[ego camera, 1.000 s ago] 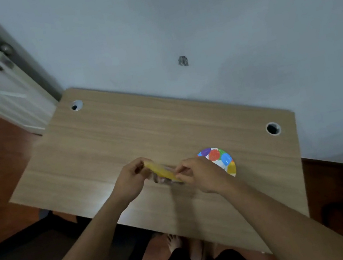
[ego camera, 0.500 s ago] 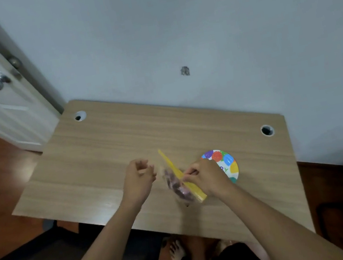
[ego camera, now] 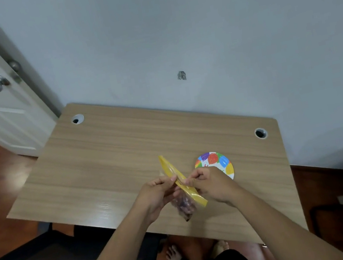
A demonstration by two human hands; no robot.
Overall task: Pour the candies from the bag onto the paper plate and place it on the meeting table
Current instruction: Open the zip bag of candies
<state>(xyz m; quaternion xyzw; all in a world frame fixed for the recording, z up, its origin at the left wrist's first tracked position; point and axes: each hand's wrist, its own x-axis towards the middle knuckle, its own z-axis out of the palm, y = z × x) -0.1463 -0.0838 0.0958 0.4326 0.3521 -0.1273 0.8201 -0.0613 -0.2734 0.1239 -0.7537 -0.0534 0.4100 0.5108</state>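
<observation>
One bag point(ego camera: 183, 187) – two hands, left point(ego camera: 157, 193), right point(ego camera: 212, 183), pinching it, one paper plate point(ego camera: 219, 161)

No legible txt, brand, no. or sign in view. Round paper plate w/ multicolour balloon print point(ego camera: 215, 162): a few red marks by its near rim, partly hidden by the right hand, too small & blurred to read. Clear plastic bag w/ yellow zip strip point(ego camera: 183, 184): no readable label.
</observation>
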